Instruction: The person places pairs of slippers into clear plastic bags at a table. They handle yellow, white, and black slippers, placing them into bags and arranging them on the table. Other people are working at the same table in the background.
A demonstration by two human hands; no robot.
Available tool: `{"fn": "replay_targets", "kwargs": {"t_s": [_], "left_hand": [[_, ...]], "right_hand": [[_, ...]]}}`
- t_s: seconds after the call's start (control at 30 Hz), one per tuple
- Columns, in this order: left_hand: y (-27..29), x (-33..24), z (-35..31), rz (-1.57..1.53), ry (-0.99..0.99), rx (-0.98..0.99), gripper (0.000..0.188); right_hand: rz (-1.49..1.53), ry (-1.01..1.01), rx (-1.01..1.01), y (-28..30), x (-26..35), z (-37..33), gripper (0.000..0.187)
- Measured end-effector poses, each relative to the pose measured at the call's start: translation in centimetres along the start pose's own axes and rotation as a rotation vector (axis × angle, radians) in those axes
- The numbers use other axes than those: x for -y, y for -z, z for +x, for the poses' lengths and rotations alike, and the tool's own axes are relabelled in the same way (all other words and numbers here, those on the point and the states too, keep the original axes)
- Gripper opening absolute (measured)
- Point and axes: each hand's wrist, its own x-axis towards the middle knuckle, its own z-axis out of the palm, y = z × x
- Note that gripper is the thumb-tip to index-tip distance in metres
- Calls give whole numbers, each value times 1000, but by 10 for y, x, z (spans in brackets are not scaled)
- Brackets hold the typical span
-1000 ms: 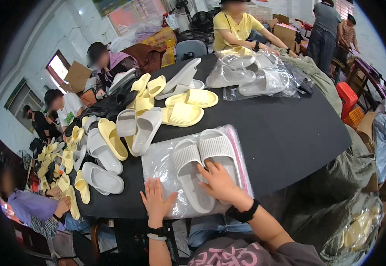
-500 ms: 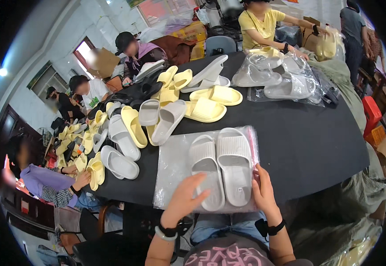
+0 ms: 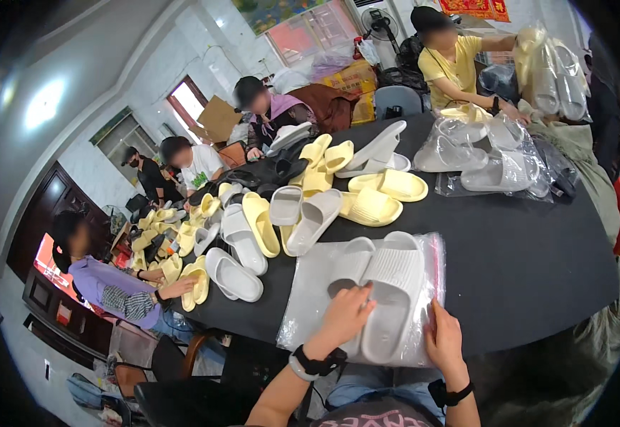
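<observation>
A pair of light grey slippers with ribbed straps lies on a clear plastic bag [image 3: 303, 302] at the near table edge. The right slipper [image 3: 393, 281] slightly overlaps the left slipper [image 3: 353, 260]. My left hand [image 3: 344, 317] reaches over the left slipper, its thumb and fingers closed at the inner edge of the right one. At the bag's right side, by its pink strip, my right hand [image 3: 444, 334] has its fingers closed on the bag's edge. Its lower fingers are partly hidden.
Loose grey slippers [image 3: 233, 274] and yellow slippers [image 3: 371, 206] crowd the black table [image 3: 523, 285] to the left and beyond. Bagged grey slippers [image 3: 498, 167] lie at the far right. Several people work around the table; one in yellow [image 3: 459, 67] lifts bagged slippers [image 3: 559, 78].
My left hand has come from open above the left slipper to the edge between the pair. The right slipper has shifted over the left. The whole view has swung, moving everything rightward.
</observation>
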Motion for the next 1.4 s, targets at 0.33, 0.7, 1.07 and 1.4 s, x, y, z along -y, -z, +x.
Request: {"fn": "replay_targets", "kwargs": {"t_s": [0.33,0.7,1.07,1.4], "left_hand": [[131,147,-2,-319,438,-242,36],[154,361,58,-137,244,-585,47],[130,297,51,176,304,-533,55],[77,218,32,891,107,115,83]], "right_hand": [[-84,82,0,0,-2,-2,55],[-178,159,-54,-8,0,-2,51],[-194,123,-49,-7,7,-1,40],[-211,120,-27,-8,7,0,37]]}}
